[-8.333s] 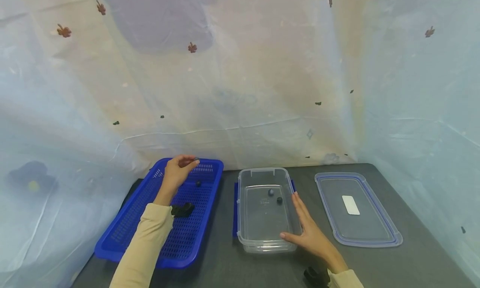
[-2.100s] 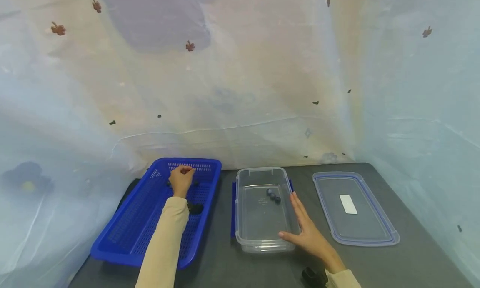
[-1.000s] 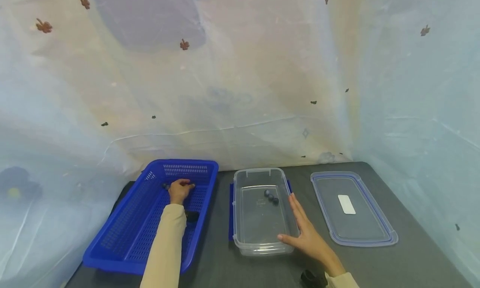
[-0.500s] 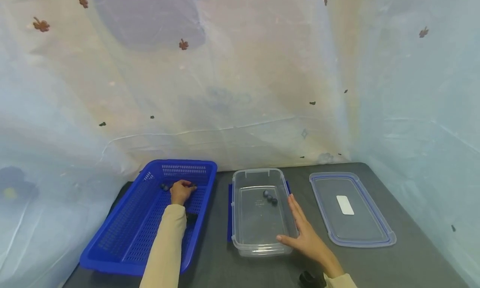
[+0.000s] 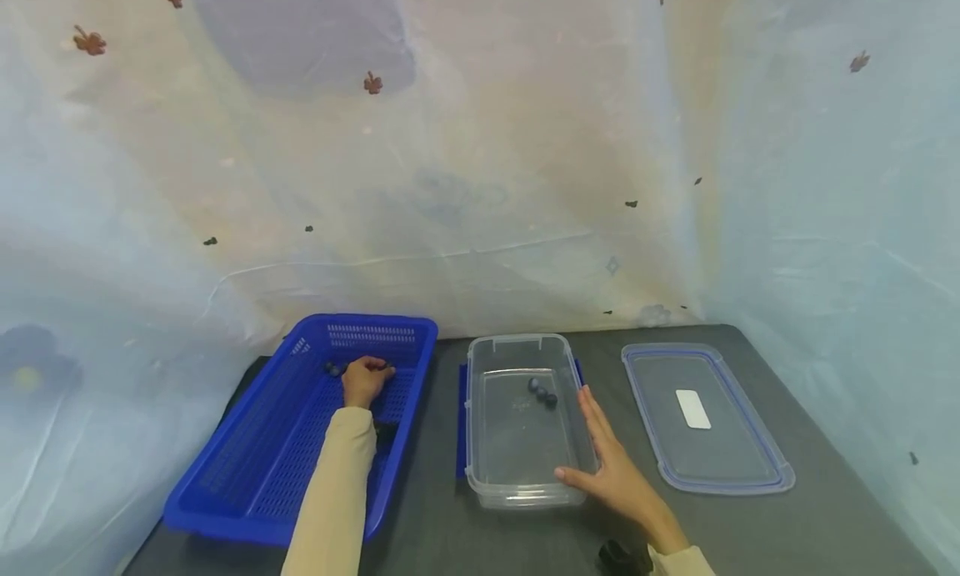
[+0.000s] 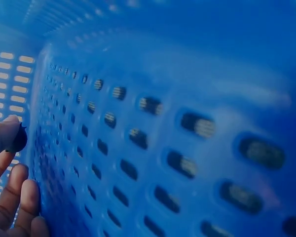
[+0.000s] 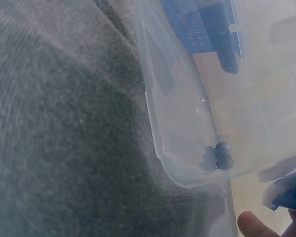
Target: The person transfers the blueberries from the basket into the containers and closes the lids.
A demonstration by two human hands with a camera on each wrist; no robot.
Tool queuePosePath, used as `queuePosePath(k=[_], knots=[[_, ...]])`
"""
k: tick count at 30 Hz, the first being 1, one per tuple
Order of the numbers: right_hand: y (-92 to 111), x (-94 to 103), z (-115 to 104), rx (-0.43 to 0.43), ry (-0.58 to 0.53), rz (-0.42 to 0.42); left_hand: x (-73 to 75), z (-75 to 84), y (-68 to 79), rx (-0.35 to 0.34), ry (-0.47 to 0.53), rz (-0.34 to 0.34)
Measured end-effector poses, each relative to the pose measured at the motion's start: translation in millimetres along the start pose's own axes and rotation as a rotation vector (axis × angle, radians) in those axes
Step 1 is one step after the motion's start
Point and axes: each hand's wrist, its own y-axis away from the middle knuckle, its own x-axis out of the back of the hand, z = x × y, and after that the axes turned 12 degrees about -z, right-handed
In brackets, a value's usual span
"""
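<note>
My left hand [image 5: 362, 383] is down inside the blue perforated basket [image 5: 273, 451], near its far end. In the left wrist view, its thumb and finger pinch a dark blueberry [image 6: 19, 139]. More blueberries [image 5: 332, 368] lie on the basket floor just left of the hand. Three blueberries [image 5: 542, 393] sit in a short row inside the clear plastic container [image 5: 510, 451]. Along that container's right side rests my right hand [image 5: 622, 480], fingers straight and thumb spread toward the near corner.
A clear lid [image 5: 731, 447] with a blue seal and a white label [image 5: 692, 409] lies flat on the dark grey table [image 5: 465, 534], right of the container. Blue clip flaps [image 5: 462, 426] stick out at the container's sides. A patterned cloth [image 5: 480, 184] hangs behind.
Since the oldest frame, a third blueberry has come into the container. My left hand, then holding a blueberry near the basket's far rim, has lowered to the basket floor. The right hand stays put.
</note>
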Motion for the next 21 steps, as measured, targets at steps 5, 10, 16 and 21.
queuePosePath(k=[5, 10, 16, 21], knots=[[0.2, 2.0, -2.7, -0.001, 0.007, -0.006, 1.1, 2.3, 5.8, -0.002, 0.025, 0.023], [0.6, 3.2, -3.8, -0.014, 0.024, -0.009, 3.2, 8.8, 7.5, -0.002, 0.042, 0.039], [1.0, 2.2, -2.7, -0.021, 0.034, -0.006, 17.4, 21.3, 8.8, -0.055, 0.07, 0.06], [1.3, 2.3, -2.0, -0.012, 0.041, -0.007, 37.9, 45.1, 13.4, -0.149, 0.049, 0.065]])
